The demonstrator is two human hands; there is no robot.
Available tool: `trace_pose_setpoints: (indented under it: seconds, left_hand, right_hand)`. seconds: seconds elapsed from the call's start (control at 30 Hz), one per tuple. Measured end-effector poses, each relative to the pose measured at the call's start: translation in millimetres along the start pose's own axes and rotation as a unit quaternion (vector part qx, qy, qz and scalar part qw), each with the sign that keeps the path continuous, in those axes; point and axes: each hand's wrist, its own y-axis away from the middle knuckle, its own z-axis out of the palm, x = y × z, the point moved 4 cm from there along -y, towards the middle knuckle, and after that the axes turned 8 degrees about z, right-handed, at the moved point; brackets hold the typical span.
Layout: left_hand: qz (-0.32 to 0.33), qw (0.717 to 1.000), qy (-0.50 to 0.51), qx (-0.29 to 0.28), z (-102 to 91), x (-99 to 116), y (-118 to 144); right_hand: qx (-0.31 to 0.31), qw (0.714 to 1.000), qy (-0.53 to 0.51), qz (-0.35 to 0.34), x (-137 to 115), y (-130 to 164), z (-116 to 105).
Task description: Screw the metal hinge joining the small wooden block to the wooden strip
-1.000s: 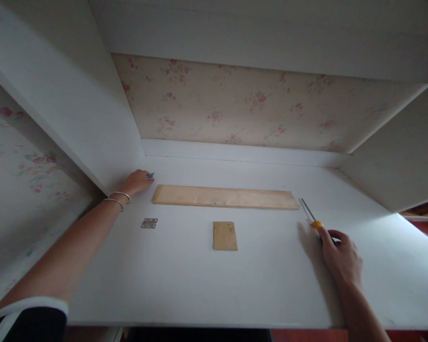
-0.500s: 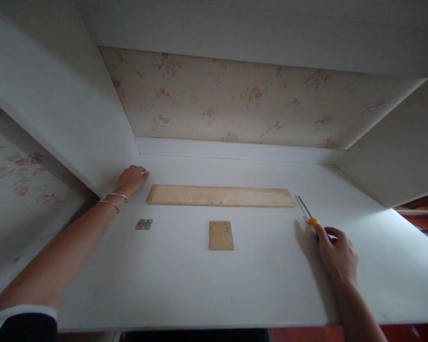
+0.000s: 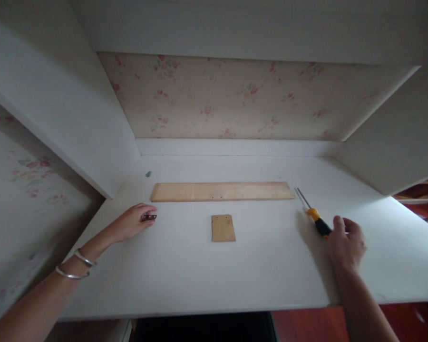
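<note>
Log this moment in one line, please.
left hand: holding hinge | right hand: at screwdriver, grip unclear | also: long board, small board

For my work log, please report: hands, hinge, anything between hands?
Left hand gripping hinge. Right hand at handle end of screwdriver, grip unclear. Small board flat on table between hands.

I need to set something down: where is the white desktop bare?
Bare: the front of the desktop, between the small wooden piece and the front edge; also between that piece and the right hand. Crowded: both ends of the long board; left hand, hinge and small dark hardware by one, screwdriver by the other.
</note>
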Motion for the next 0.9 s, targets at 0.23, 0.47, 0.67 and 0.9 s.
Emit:
trace_pose_setpoints:
  seconds: [0.23, 0.47, 0.67, 0.9]
  left_hand:
    - [-0.057, 0.997, 0.035, -0.038, -2.5, 3, -5]
    - [-0.051, 0.993, 0.105, -0.012, 0.2, -5, -3]
    - [-0.054, 0.995, 0.077, -0.030, -1.6, 1, 1]
    - [-0.081, 0.994, 0.063, -0.026, -3.9, 3, 5]
  right_hand:
    - [0.055, 0.994, -0.095, -0.003, -8, 19, -6]
    - [-0.072, 0.954, -0.222, -0.186, -86, 83, 16]
    - [-0.150, 0.897, -0.302, -0.287, -164, 129, 26]
    - [-0.258, 0.854, -0.318, -0.320, -205, 165, 49]
